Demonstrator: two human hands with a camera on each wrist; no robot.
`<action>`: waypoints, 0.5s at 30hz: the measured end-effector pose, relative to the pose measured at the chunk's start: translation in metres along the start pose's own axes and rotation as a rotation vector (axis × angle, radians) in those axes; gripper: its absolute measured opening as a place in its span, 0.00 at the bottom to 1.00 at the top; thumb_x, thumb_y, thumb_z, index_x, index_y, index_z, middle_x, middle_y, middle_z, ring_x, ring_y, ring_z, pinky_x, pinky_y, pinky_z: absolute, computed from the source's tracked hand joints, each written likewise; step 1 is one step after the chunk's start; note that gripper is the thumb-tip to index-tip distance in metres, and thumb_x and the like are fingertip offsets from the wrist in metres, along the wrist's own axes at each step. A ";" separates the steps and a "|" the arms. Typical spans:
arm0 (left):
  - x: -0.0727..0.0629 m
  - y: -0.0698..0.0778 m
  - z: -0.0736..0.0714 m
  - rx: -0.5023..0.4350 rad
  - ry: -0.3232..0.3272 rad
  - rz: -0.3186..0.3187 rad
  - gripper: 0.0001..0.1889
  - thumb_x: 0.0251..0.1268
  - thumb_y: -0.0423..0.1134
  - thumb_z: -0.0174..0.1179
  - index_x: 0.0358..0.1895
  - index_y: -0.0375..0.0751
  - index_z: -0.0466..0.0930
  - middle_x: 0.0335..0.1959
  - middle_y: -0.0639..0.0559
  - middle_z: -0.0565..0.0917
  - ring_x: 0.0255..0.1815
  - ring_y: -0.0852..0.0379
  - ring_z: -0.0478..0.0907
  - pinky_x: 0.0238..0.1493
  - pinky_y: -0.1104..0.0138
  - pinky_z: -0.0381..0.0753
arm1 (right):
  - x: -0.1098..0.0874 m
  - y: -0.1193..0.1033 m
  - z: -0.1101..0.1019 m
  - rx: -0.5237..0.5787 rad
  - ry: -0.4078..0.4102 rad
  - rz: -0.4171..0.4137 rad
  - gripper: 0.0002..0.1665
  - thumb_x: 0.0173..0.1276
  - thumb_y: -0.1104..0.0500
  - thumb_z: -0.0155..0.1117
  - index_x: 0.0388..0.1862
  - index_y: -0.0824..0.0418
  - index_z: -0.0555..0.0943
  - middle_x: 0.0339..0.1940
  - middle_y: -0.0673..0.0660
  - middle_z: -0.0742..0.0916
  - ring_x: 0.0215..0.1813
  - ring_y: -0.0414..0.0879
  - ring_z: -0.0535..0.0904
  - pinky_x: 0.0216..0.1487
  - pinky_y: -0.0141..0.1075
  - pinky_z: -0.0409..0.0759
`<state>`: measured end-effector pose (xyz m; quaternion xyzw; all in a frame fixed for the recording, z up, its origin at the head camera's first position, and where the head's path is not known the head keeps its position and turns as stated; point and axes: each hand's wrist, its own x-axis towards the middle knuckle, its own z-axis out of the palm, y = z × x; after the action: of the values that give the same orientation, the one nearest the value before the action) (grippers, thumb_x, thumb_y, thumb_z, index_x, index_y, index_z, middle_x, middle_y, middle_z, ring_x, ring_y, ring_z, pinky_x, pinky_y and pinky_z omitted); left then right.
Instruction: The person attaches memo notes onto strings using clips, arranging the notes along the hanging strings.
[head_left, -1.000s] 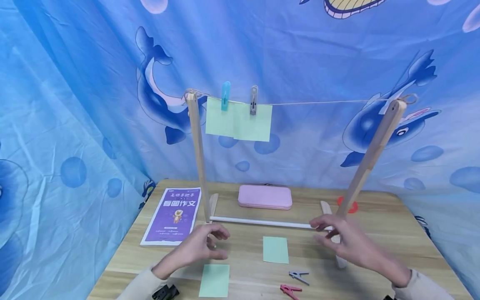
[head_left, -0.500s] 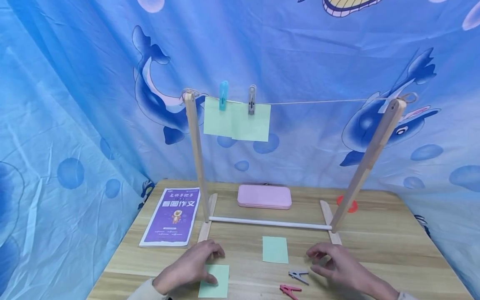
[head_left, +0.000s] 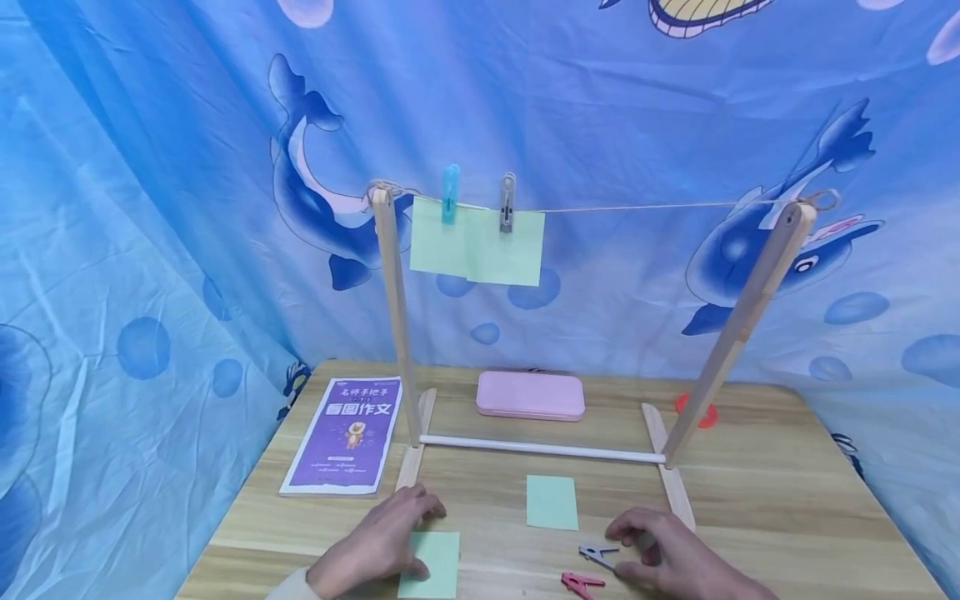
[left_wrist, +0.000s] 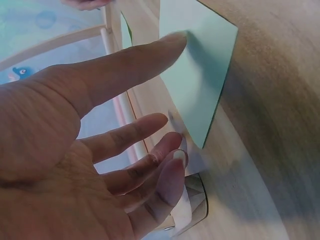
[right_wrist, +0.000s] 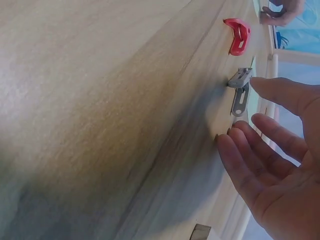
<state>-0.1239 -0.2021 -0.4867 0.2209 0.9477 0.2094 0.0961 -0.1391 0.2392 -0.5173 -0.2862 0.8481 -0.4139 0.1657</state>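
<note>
My left hand (head_left: 382, 537) is at the left edge of a light green paper sheet (head_left: 441, 558) on the table. In the left wrist view its thumb reaches over the sheet (left_wrist: 200, 75), while the other fingers are spread apart from the thumb. My right hand (head_left: 667, 550) is low beside a grey clothespin (head_left: 596, 552). The right wrist view has the thumb tip close by that clothespin (right_wrist: 240, 92), with the fingers loosely bent and nothing between them. A red clothespin (head_left: 579, 583) lies just nearer to me. Another green sheet (head_left: 552, 502) lies farther back.
A wooden frame (head_left: 738, 333) carries a string (head_left: 637, 207). Two green sheets (head_left: 506, 258) hang there under a blue clothespin (head_left: 450, 193) and a grey one (head_left: 507, 202). A purple book (head_left: 345, 433), pink case (head_left: 530, 393) and red ring (head_left: 706, 417) lie around it.
Both hands have come down and toward me from above the table: the left to the near green sheet, the right to the grey clothespin. The sheets and clothespins stay put.
</note>
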 end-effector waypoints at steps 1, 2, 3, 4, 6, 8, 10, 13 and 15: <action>0.000 0.000 0.001 -0.003 -0.002 -0.003 0.35 0.31 0.45 0.86 0.53 0.49 0.84 0.42 0.60 0.79 0.43 0.64 0.73 0.42 0.70 0.80 | 0.000 0.000 0.001 0.007 -0.002 -0.003 0.20 0.68 0.50 0.75 0.54 0.58 0.84 0.48 0.51 0.88 0.45 0.31 0.80 0.37 0.28 0.85; 0.000 0.000 0.001 -0.009 -0.006 -0.008 0.35 0.32 0.45 0.86 0.52 0.49 0.84 0.41 0.61 0.79 0.42 0.65 0.73 0.42 0.70 0.80 | 0.000 0.000 0.001 0.020 -0.007 -0.003 0.20 0.68 0.51 0.75 0.54 0.58 0.84 0.47 0.51 0.88 0.44 0.31 0.79 0.36 0.28 0.84; 0.000 0.000 0.001 -0.015 -0.008 -0.011 0.34 0.33 0.44 0.86 0.52 0.49 0.84 0.41 0.61 0.78 0.41 0.66 0.72 0.41 0.70 0.79 | 0.000 0.000 0.002 0.034 -0.011 0.000 0.20 0.67 0.51 0.76 0.54 0.58 0.83 0.47 0.51 0.87 0.43 0.32 0.79 0.36 0.28 0.84; -0.001 0.000 0.002 -0.024 -0.009 -0.014 0.33 0.34 0.44 0.86 0.51 0.49 0.84 0.40 0.61 0.78 0.41 0.66 0.72 0.40 0.71 0.78 | 0.000 0.000 0.002 0.048 -0.017 0.003 0.20 0.67 0.52 0.76 0.54 0.58 0.83 0.46 0.51 0.87 0.41 0.32 0.78 0.35 0.28 0.83; 0.000 -0.001 0.002 -0.043 -0.012 -0.023 0.32 0.35 0.43 0.86 0.50 0.49 0.84 0.38 0.61 0.78 0.39 0.66 0.71 0.38 0.71 0.76 | 0.000 0.000 0.003 0.078 -0.030 0.018 0.20 0.67 0.52 0.76 0.54 0.58 0.83 0.45 0.51 0.86 0.39 0.32 0.77 0.34 0.28 0.81; -0.001 -0.002 0.002 -0.059 -0.011 -0.027 0.31 0.35 0.42 0.86 0.50 0.48 0.84 0.37 0.61 0.78 0.38 0.66 0.70 0.37 0.72 0.74 | 0.000 0.000 0.003 0.090 -0.038 0.024 0.20 0.67 0.53 0.76 0.54 0.58 0.83 0.45 0.52 0.86 0.36 0.32 0.75 0.32 0.28 0.79; 0.000 -0.003 0.003 -0.071 -0.010 -0.026 0.30 0.35 0.41 0.86 0.48 0.48 0.84 0.36 0.61 0.78 0.36 0.66 0.70 0.36 0.72 0.73 | 0.000 0.001 0.004 0.077 -0.032 0.003 0.20 0.66 0.53 0.77 0.53 0.57 0.83 0.44 0.51 0.85 0.35 0.31 0.74 0.31 0.28 0.78; 0.000 -0.004 0.002 -0.097 -0.023 -0.032 0.29 0.35 0.41 0.86 0.47 0.48 0.84 0.34 0.61 0.78 0.35 0.66 0.69 0.35 0.72 0.71 | 0.001 0.003 0.006 0.041 -0.023 -0.062 0.20 0.65 0.54 0.78 0.52 0.56 0.83 0.41 0.49 0.85 0.34 0.30 0.74 0.29 0.28 0.78; 0.000 -0.004 0.002 -0.120 -0.036 -0.045 0.28 0.35 0.41 0.86 0.45 0.48 0.83 0.33 0.61 0.78 0.34 0.66 0.68 0.34 0.73 0.70 | 0.001 0.004 0.007 0.005 -0.014 -0.112 0.19 0.64 0.55 0.79 0.52 0.56 0.83 0.41 0.48 0.85 0.34 0.29 0.74 0.29 0.27 0.78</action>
<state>-0.1251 -0.2049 -0.4903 0.1970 0.9363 0.2596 0.1307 -0.1382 0.2367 -0.5248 -0.3358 0.8284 -0.4229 0.1489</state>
